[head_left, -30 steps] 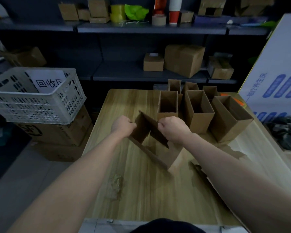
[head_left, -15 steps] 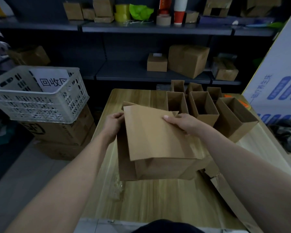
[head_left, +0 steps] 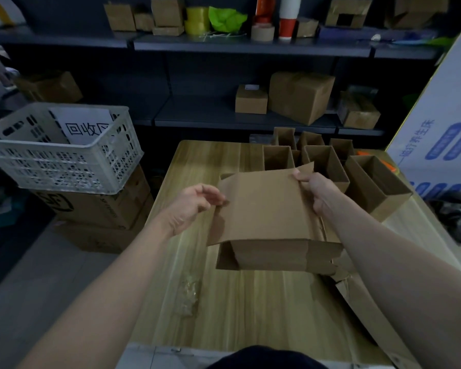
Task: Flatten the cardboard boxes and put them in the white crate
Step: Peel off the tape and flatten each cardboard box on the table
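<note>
A flattened brown cardboard box is held above the wooden table, its lower flaps hanging toward me. My right hand grips its top right edge, thumb on the near face. My left hand pinches its left edge with the fingertips. Several open upright cardboard boxes stand at the table's far right. The white crate sits to the left on stacked cartons, with a printed paper sign inside.
A flat strip of cardboard lies along the table's right side. A big brown carton supports the crate. Dark shelves with boxes and tape rolls stand behind. A large white printed box leans at the right.
A second ago the box was still partly open on the table between my hands. It was then pressed flat and lifted; now my left hand has slid to its left edge.
</note>
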Demonstrator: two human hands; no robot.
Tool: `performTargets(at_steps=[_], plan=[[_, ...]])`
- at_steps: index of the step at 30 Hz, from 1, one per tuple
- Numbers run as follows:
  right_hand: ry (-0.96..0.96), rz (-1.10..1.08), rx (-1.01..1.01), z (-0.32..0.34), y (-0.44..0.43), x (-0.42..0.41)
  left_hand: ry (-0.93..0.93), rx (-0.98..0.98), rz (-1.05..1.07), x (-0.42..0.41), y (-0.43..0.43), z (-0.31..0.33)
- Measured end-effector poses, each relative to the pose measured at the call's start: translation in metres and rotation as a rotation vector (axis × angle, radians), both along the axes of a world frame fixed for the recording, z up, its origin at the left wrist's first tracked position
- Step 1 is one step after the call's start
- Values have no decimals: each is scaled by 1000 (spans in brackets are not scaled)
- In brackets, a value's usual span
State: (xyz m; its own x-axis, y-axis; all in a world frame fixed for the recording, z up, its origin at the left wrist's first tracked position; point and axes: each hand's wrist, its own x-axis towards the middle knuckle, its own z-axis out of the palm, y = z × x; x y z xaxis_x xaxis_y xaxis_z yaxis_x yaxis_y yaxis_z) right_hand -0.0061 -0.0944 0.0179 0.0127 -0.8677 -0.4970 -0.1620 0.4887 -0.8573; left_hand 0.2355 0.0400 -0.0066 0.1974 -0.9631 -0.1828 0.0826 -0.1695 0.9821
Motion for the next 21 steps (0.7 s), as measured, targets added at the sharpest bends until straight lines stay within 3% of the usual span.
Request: performTargets(at_steps=[2, 3, 7, 12, 14, 18, 21], plan=[[-10, -28, 1, -3, 3, -2, 80, 62, -191, -4, 4, -5], [-18, -47, 0, -5, 5, -3, 101, 78, -183, -7, 4, -10], [-61, -95, -9, -9, 9, -3, 131, 132, 148, -9, -1, -25], [-109, -118, -12, -11, 13, 2, 365, 207, -215, -5, 16, -44], [-61, -100, -56, -15, 14, 2, 427, 177, -193, -9, 18, -52], [438, 89, -196, -25, 12, 1, 441, 149, 3, -10, 16, -56], [900, 196, -422, -23, 15, 4, 357, 164, -42, -10, 15, -51]])
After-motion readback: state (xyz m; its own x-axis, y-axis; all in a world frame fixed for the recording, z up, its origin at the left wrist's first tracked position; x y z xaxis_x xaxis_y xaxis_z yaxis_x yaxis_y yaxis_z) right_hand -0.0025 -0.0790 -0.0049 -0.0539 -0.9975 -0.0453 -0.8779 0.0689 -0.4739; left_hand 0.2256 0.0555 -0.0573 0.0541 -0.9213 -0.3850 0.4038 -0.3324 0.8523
